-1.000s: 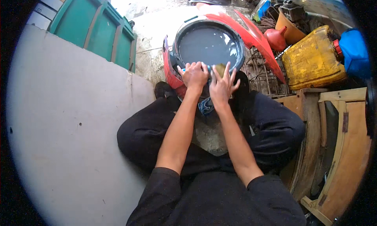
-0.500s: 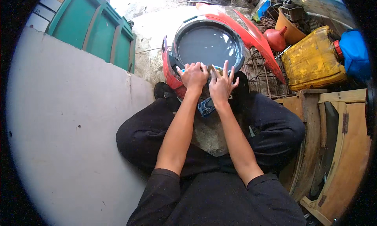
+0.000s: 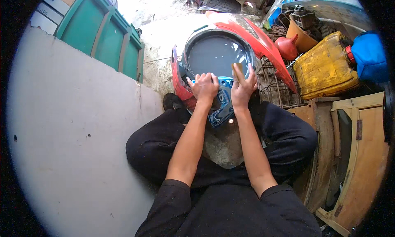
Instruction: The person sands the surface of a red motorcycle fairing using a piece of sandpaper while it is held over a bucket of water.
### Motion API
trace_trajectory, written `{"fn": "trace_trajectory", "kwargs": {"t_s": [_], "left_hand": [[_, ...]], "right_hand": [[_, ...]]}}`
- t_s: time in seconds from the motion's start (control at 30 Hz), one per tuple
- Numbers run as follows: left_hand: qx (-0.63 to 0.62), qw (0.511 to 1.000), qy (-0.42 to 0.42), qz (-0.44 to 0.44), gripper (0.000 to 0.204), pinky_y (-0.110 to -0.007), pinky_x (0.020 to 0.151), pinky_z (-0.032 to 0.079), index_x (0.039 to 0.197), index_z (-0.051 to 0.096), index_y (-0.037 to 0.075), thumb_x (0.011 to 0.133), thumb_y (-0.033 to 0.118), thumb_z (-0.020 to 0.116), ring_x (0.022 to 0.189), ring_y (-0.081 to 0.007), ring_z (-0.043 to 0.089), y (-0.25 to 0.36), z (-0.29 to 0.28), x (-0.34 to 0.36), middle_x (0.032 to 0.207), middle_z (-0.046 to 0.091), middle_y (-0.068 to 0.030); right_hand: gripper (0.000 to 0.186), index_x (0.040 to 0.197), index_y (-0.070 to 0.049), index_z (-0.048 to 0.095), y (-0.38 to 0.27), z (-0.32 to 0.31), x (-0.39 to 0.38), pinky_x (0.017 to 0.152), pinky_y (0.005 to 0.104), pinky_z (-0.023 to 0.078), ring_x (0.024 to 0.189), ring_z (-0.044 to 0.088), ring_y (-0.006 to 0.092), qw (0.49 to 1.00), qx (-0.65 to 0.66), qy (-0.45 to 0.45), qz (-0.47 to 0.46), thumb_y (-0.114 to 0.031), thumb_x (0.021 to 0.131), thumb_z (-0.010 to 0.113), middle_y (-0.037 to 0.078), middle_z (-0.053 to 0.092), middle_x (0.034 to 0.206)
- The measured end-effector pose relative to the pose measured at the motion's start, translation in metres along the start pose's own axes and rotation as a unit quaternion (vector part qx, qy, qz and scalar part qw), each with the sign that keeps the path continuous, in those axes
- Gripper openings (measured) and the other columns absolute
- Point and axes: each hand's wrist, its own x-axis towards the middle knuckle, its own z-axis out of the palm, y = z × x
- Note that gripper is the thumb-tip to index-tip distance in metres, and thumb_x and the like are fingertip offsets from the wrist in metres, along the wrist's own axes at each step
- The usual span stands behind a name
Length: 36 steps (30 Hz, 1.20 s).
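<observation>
A broad pale grey wall panel (image 3: 70, 126) fills the left side, and behind its upper edge stands a green slatted crate (image 3: 103, 35); the bare concrete floor (image 3: 164, 31) beyond is the only open ground, lit bright at the top. The person sits with black-trousered legs folded, knees spread wide, so the room between panel and clutter is taken up by the body. Between the knees lies a blue patterned piece (image 3: 222, 103), curved like a shell, propped against a round basin of grey water (image 3: 216, 54) with a red rim. The left hand (image 3: 204, 87) is curled on the piece's upper left edge, fingers bent together and pressing down on it. The right hand (image 3: 243, 87) lies flat on the upper right edge, fingers stretched and slightly apart, a small tan pad (image 3: 238, 68) held under the fingertips against the basin's edge. A long red panel (image 3: 263, 43) leans past the basin. To the right a wire rack (image 3: 273, 84), a red funnel (image 3: 286, 47), a yellow jerrycan (image 3: 325, 68), a blue container (image 3: 370, 56) and wooden frames (image 3: 354, 154) crowd in close, leaving little space on that side.
</observation>
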Motion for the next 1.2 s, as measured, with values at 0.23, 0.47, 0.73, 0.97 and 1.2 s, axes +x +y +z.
{"fn": "trace_trajectory", "kwargs": {"t_s": [0.23,0.47,0.73,0.97,1.2], "left_hand": [[-0.002,1.0,-0.002,-0.002,0.029,-0.067,0.106,0.034,0.08,0.072,0.011,0.09,0.031,0.054,0.095,-0.0305,0.067,0.003,0.003,-0.002,0.087,0.072,-0.0092],[0.001,1.0,-0.007,-0.005,0.03,-0.066,0.106,0.035,0.08,0.073,0.01,0.091,0.031,0.054,0.096,-0.0301,0.066,-0.002,0.003,0.001,0.087,0.072,-0.0089],[0.005,1.0,-0.007,-0.007,0.029,-0.067,0.105,0.035,0.079,0.073,0.01,0.09,0.031,0.055,0.094,-0.0302,0.067,0.001,0.001,0.0,0.086,0.072,-0.0087],[0.011,1.0,-0.024,-0.004,0.031,-0.067,0.104,0.035,0.08,0.074,0.01,0.091,0.032,0.054,0.096,-0.0301,0.067,0.006,0.003,0.0,0.087,0.073,-0.0087],[0.019,1.0,-0.014,0.001,0.031,-0.066,0.104,0.035,0.081,0.074,0.011,0.091,0.032,0.054,0.097,-0.03,0.067,0.001,0.001,-0.001,0.088,0.073,-0.0091]], "right_hand": [[0.037,0.137,-0.036,0.06,0.008,0.009,-0.039,0.107,0.0599,0.029,0.136,0.045,0.0316,0.986,-0.028,-0.161,0.016,-0.029,0.1,0.054,0.015,0.048,0.145],[0.046,0.144,-0.026,0.053,-0.002,0.004,-0.059,0.113,0.0671,0.014,0.149,0.029,0.0311,0.971,-0.135,-0.196,-0.006,-0.024,0.098,0.052,-0.002,0.043,0.156],[0.046,0.141,-0.019,0.056,0.007,0.007,-0.064,0.115,0.0582,0.016,0.141,0.044,0.0181,0.983,-0.054,-0.16,-0.065,-0.017,0.095,0.055,0.002,0.051,0.15],[0.042,0.139,-0.017,0.057,0.008,0.016,-0.045,0.114,0.0619,0.015,0.14,0.045,0.0183,0.978,-0.096,-0.172,-0.062,-0.019,0.097,0.054,0.003,0.053,0.147],[0.047,0.144,-0.016,0.051,-0.008,0.004,-0.069,0.113,0.0637,0.016,0.143,0.04,0.0195,0.976,-0.12,-0.178,-0.032,-0.021,0.098,0.053,0.002,0.048,0.152]]}}
